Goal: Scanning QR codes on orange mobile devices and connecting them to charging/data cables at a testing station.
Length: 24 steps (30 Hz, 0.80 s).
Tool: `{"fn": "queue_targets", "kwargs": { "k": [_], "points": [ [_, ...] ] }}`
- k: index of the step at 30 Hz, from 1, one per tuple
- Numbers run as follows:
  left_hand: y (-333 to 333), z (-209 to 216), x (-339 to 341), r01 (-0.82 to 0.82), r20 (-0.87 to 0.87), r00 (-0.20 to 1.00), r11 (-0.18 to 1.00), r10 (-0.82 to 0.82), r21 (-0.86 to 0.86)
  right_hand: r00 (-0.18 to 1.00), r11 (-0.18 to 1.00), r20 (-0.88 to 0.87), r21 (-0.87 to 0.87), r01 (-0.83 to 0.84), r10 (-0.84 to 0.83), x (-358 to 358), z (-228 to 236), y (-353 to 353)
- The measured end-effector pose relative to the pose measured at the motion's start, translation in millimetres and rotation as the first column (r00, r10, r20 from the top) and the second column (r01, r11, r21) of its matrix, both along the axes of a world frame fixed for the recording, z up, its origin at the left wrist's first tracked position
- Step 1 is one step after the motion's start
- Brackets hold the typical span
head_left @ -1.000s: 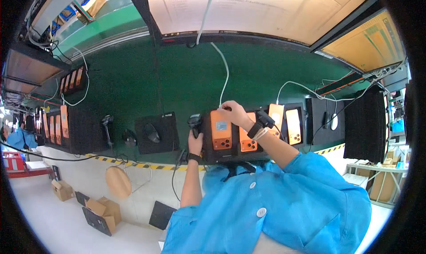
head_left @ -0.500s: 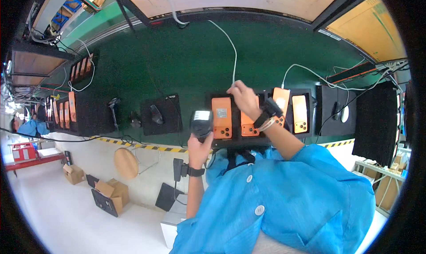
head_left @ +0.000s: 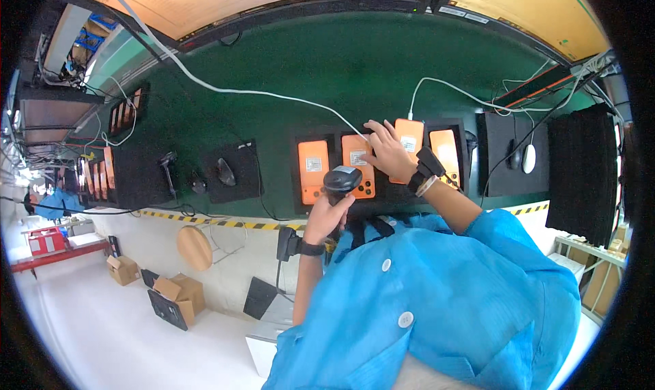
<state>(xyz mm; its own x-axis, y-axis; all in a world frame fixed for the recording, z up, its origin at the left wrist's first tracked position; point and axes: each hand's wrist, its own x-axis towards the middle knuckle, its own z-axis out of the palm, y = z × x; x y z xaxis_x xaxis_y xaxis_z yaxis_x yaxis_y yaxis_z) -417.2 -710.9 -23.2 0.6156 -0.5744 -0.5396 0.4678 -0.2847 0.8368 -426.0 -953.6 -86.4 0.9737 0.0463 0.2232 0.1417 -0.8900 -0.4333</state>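
My left hand (head_left: 326, 221) is closed around the handle of a black handheld barcode scanner (head_left: 342, 178). The scanner's head hangs over the lower part of the second orange phone (head_left: 355, 144). My right hand (head_left: 394, 155) has its fingers apart, between that phone and the third orange phone (head_left: 409, 131), which it partly covers. A white cable (head_left: 273, 97) reaches the right hand's fingers; its end is hidden there. The first orange phone (head_left: 314, 175) and a fourth one (head_left: 445, 148) lie at either end of the row, camera side toward me, on a black tray (head_left: 334, 144).
Another white cable (head_left: 450, 83) runs into the third phone's top. A computer mouse (head_left: 529, 159) rests on a black mat (head_left: 495, 127) to the right. Left are a second mat (head_left: 239, 175) and a stand (head_left: 168, 172). Monitors (head_left: 273, 1) line the back.
My left hand has carried the scanner right, from beside the first phone to over the second. My right hand's fingers have spread and come lower. The view has shifted, and the cable sweeps in from the left.
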Motion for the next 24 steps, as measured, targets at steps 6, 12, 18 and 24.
{"fn": "queue_targets", "kwargs": {
  "k": [6,12,18,24],
  "points": [
    [-15.4,-7.5,4.7,-0.027,-0.089,0.996,1.0,0.028,0.013,0.997,1.0,0.073,-0.003,0.025,-0.025,0.2,-2.9,-1.2],
    [-26.0,-11.5,12.7,0.027,-0.148,0.989,0.997,-0.015,0.077,0.984,0.997,0.179,-0.081,0.011,0.004,-1.9,-1.7,0.4],
    [-17.9,4.7,47.7,-0.143,0.109,0.986,0.979,0.128,0.146,0.98,0.992,0.192,-0.105,0.072,-0.051,-1.1,1.8,9.8],
    [35.2,-50.5,121.4,-0.534,0.701,0.705,0.732,0.109,0.423,0.992,0.999,0.121,-0.033,-0.039,0.043,-6.2,0.1,19.2]
  ]
}}
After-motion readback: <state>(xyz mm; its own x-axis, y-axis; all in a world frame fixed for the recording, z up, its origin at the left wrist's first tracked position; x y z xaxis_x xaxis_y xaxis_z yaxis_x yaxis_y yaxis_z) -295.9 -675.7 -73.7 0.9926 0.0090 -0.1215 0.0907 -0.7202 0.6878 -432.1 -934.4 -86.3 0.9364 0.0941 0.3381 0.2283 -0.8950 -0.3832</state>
